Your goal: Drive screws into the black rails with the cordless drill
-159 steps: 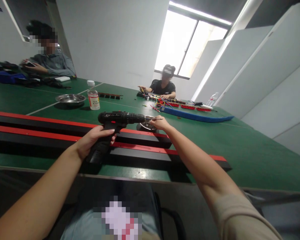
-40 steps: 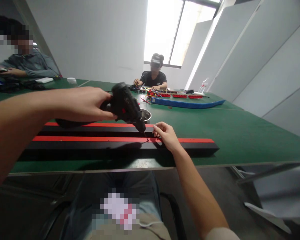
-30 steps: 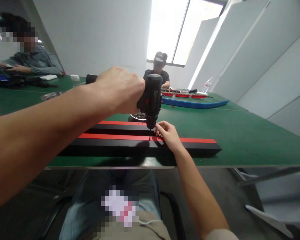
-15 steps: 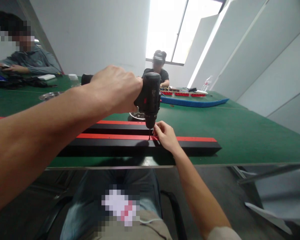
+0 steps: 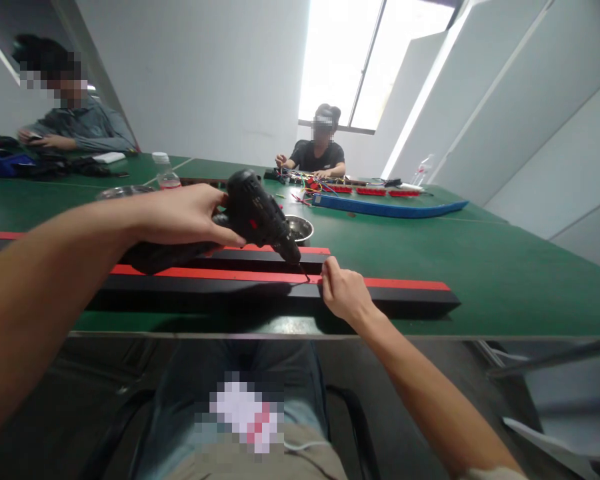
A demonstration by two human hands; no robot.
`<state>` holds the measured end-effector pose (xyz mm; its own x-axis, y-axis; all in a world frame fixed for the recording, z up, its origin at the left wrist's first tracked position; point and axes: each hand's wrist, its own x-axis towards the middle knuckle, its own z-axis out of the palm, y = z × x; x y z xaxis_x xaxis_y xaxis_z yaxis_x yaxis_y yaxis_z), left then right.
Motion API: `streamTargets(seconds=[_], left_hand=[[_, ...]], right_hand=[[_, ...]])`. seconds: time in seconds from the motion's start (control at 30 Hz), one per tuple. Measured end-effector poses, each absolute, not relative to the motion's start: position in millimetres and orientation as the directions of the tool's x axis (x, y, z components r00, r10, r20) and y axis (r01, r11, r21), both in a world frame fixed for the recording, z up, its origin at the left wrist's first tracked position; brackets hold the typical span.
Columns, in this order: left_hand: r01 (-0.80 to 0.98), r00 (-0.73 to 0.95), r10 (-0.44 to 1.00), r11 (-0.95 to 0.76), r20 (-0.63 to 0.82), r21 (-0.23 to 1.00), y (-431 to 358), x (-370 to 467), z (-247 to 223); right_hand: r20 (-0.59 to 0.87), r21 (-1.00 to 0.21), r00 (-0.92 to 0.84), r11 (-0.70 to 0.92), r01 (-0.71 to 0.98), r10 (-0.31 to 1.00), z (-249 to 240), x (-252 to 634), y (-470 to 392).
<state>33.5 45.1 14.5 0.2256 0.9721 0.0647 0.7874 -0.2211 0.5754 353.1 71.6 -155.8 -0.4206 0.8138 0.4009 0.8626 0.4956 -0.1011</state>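
Observation:
A black power drill [image 5: 255, 210] is tilted, its thin bit pointing down and right to the red top strip of the nearer long black bar [image 5: 405, 297]. My left hand [image 5: 190, 213] is closed round the drill's handle. Just right of the bit tip, my right hand [image 5: 346, 290] has its fingers pressed together at the red strip; what they hold, if anything, is hidden. A second red-topped bar [image 5: 310, 257] lies behind, parallel to the first.
A metal bowl [image 5: 307, 230] stands behind the bars. Farther off are a blue curved strip [image 5: 390, 205], wires, red parts and a bottle [image 5: 167, 175]. A person [image 5: 323, 150] sits at the far end, another [image 5: 85, 120] at the left.
The drill has gone from upright to tilted, its body swung to the left with my left hand. My right hand is now a little apart from the drill's chuck. The view has shifted slightly.

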Motion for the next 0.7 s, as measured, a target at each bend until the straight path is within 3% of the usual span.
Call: streamTargets(seconds=[0.03,0.13,0.33,0.5,0.7], left_hand=[[0.802,0.228,0.973,-0.214,0.046,0.558,43.2,28.9,5.2],[0.709,0.099,0.995,-0.068,-0.004,0.702,36.9,15.9,-24.6],[0.220,0.032,0.993,0.105,-0.114,0.970,24.2,-4.1,-81.0],[-0.145,0.045,0.994,0.103,-0.098,0.984,22.6,-14.0,-111.4],[-0.214,0.006,0.994,0.104,-0.105,0.971,22.4,-18.7,-120.2]], right_hand=[[0.406,-0.104,-0.411,0.488,0.867,0.816,-156.5,361.3,72.8],[0.413,-0.123,-0.406,0.492,0.862,0.815,-159.3,395.2,79.0],[0.396,-0.189,-0.371,0.470,0.863,0.840,-158.3,460.5,98.1],[0.341,-0.222,-0.371,0.457,0.861,0.864,-135.8,445.9,115.3],[0.250,-0.332,-0.497,0.556,0.762,0.831,-102.2,354.1,176.3]])
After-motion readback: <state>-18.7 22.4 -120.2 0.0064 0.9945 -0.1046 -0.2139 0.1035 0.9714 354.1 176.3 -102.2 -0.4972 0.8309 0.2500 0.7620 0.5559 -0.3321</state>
